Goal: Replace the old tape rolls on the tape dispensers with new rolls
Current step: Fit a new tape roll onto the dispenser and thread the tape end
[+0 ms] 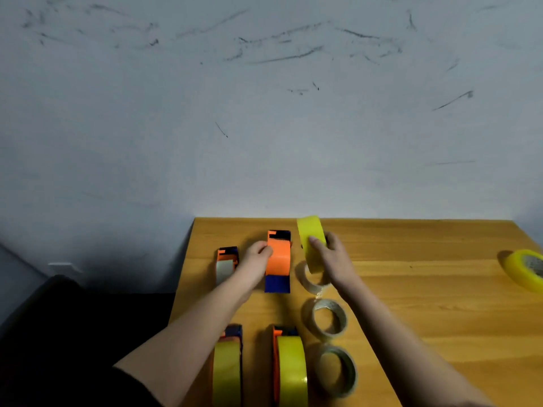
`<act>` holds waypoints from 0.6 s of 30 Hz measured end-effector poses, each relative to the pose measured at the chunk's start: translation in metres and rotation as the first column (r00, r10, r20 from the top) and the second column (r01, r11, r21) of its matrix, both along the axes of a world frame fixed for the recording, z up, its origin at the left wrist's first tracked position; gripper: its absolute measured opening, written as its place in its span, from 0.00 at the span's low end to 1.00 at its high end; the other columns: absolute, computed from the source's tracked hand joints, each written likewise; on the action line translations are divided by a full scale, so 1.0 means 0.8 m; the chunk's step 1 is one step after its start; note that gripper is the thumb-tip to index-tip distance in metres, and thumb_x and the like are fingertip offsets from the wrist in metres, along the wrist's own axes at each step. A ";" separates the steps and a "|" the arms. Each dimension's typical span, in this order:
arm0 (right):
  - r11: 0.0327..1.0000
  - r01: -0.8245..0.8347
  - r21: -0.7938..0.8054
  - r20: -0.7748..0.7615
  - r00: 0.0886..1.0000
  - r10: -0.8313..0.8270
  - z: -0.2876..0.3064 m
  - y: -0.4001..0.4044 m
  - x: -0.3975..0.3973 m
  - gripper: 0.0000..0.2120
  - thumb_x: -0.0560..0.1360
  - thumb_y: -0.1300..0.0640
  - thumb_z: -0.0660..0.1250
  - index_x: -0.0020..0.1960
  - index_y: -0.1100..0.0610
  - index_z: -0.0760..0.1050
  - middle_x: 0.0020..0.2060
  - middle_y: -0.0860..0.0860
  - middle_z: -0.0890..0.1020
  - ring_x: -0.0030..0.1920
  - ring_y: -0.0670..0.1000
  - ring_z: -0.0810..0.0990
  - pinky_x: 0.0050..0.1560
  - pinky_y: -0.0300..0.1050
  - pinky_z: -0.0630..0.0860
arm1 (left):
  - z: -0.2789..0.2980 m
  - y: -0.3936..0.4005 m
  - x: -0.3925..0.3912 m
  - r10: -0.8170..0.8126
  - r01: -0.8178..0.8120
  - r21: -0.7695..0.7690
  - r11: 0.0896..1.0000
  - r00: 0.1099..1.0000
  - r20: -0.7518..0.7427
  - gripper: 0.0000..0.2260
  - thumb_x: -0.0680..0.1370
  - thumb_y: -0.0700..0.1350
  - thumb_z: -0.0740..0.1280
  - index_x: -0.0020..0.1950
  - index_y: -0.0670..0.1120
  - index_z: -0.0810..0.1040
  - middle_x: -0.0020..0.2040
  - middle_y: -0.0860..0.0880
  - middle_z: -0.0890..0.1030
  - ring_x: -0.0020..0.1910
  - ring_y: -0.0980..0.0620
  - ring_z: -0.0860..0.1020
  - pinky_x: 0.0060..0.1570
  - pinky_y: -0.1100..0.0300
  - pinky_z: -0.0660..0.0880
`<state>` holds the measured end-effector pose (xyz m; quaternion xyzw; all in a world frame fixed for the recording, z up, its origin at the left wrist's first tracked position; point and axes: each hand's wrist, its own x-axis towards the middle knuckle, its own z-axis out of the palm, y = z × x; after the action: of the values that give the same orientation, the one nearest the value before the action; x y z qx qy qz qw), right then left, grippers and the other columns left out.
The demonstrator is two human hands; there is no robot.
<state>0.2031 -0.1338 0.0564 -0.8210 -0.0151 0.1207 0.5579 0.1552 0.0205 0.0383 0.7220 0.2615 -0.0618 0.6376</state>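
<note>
Head cam, wide-angle, looks fwd/down over table, near; wall behind.

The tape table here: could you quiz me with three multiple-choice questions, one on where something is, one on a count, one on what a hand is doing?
1. Where is the spare yellow roll lying?
A. far right of the table
B. on the floor
C. on a dispenser

2. How many nearly used-up rolls lie in a line?
A. one
B. three
C. six

3. The right hand is:
A. flat and empty
B. gripping a yellow tape roll
C. out of view

Answers: 1 A, it sits near the right edge. 2 B, pale rolls at. 3 B, its fingers wrap the roll.
</note>
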 end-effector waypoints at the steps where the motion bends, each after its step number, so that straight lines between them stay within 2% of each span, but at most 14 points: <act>1: 0.998 -0.001 0.064 -0.033 0.999 0.003 0.004 0.001 -0.003 0.14 0.80 0.53 0.63 0.62 0.59 0.71 0.51 0.54 0.78 0.51 0.53 0.76 0.49 0.44 0.70 | 0.007 0.000 -0.003 0.005 -0.006 0.012 1.000 0.999 0.039 0.14 0.82 0.44 0.56 0.65 0.43 0.71 0.54 0.44 0.76 0.47 0.51 0.73 0.39 0.61 0.68; 3: 0.985 -0.013 0.170 -0.074 0.997 0.026 0.011 0.005 -0.015 0.12 0.80 0.52 0.62 0.60 0.58 0.71 0.50 0.55 0.78 0.47 0.51 0.75 0.46 0.45 0.70 | 0.020 -0.003 -0.010 0.022 -0.026 0.039 0.999 0.994 0.104 0.13 0.82 0.44 0.57 0.65 0.43 0.72 0.60 0.42 0.76 0.51 0.50 0.72 0.41 0.61 0.68; 5: 0.971 0.014 0.238 -0.108 0.994 0.013 0.014 0.011 -0.026 0.18 0.79 0.48 0.63 0.64 0.57 0.70 0.56 0.57 0.79 0.52 0.53 0.76 0.48 0.47 0.73 | 0.034 -0.007 -0.018 0.054 -0.061 0.048 0.997 0.987 0.151 0.14 0.82 0.44 0.57 0.66 0.43 0.71 0.63 0.42 0.75 0.53 0.51 0.71 0.42 0.62 0.67; 8: 0.968 0.055 0.246 -0.126 0.992 -0.025 0.019 0.016 -0.036 0.26 0.77 0.39 0.62 0.70 0.52 0.67 0.63 0.53 0.75 0.64 0.55 0.72 0.65 0.53 0.68 | 0.051 -0.013 -0.032 0.088 -0.094 0.029 0.995 0.981 0.173 0.15 0.83 0.45 0.56 0.68 0.45 0.69 0.62 0.46 0.73 0.53 0.53 0.69 0.35 0.71 0.67; 9: 0.953 0.073 0.295 -0.127 0.991 -0.037 0.019 0.016 -0.038 0.24 0.78 0.41 0.61 0.70 0.52 0.67 0.63 0.52 0.74 0.64 0.54 0.71 0.67 0.53 0.67 | 0.055 -0.016 -0.037 0.090 -0.095 0.023 0.995 0.981 0.174 0.15 0.83 0.46 0.55 0.69 0.46 0.68 0.60 0.47 0.72 0.52 0.54 0.68 0.31 0.76 0.66; 11: 0.912 0.102 0.398 -0.142 0.989 -0.049 0.023 0.019 -0.045 0.17 0.80 0.46 0.59 0.66 0.52 0.69 0.57 0.51 0.76 0.62 0.54 0.73 0.66 0.57 0.70 | 0.064 -0.023 -0.044 0.106 -0.108 -0.003 0.994 0.978 0.180 0.16 0.83 0.47 0.55 0.70 0.48 0.67 0.60 0.49 0.70 0.51 0.55 0.67 0.31 0.77 0.66; 13: 0.889 0.142 0.435 -0.155 0.985 -0.081 0.028 0.022 -0.051 0.18 0.80 0.46 0.59 0.66 0.54 0.70 0.57 0.52 0.77 0.61 0.54 0.74 0.66 0.61 0.70 | 0.070 -0.027 -0.047 0.126 -0.123 -0.028 0.992 0.975 0.184 0.17 0.83 0.49 0.54 0.72 0.50 0.66 0.60 0.50 0.70 0.51 0.56 0.66 0.33 0.75 0.65; 16: 0.849 0.197 0.490 -0.227 0.969 -0.094 0.036 0.027 -0.060 0.33 0.72 0.39 0.65 0.71 0.55 0.67 0.65 0.55 0.74 0.65 0.56 0.73 0.68 0.63 0.67 | 0.074 -0.034 -0.049 0.152 -0.139 -0.083 0.987 0.970 0.188 0.18 0.83 0.51 0.53 0.72 0.51 0.64 0.63 0.48 0.70 0.53 0.54 0.68 0.44 0.65 0.67; 17: 0.838 0.209 0.503 -0.249 0.964 -0.091 0.034 0.026 -0.059 0.34 0.70 0.39 0.65 0.71 0.56 0.67 0.65 0.56 0.74 0.65 0.56 0.73 0.68 0.62 0.68 | 0.075 -0.036 -0.050 0.163 -0.146 -0.100 0.984 0.970 0.181 0.18 0.83 0.51 0.53 0.73 0.51 0.63 0.64 0.47 0.70 0.54 0.52 0.69 0.48 0.61 0.66; 18: 0.836 0.212 0.506 -0.259 0.962 -0.087 0.036 0.026 -0.061 0.30 0.72 0.41 0.65 0.68 0.57 0.69 0.63 0.57 0.75 0.63 0.57 0.74 0.67 0.60 0.69 | 0.076 -0.037 -0.051 0.174 -0.156 -0.113 0.981 0.970 0.173 0.18 0.83 0.51 0.53 0.73 0.52 0.63 0.63 0.47 0.70 0.54 0.52 0.69 0.50 0.60 0.66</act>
<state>0.1539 -0.1129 0.0852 -0.6152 0.0799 0.1599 0.7679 0.1141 -0.0093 0.0994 0.6680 0.2579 0.0448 0.6966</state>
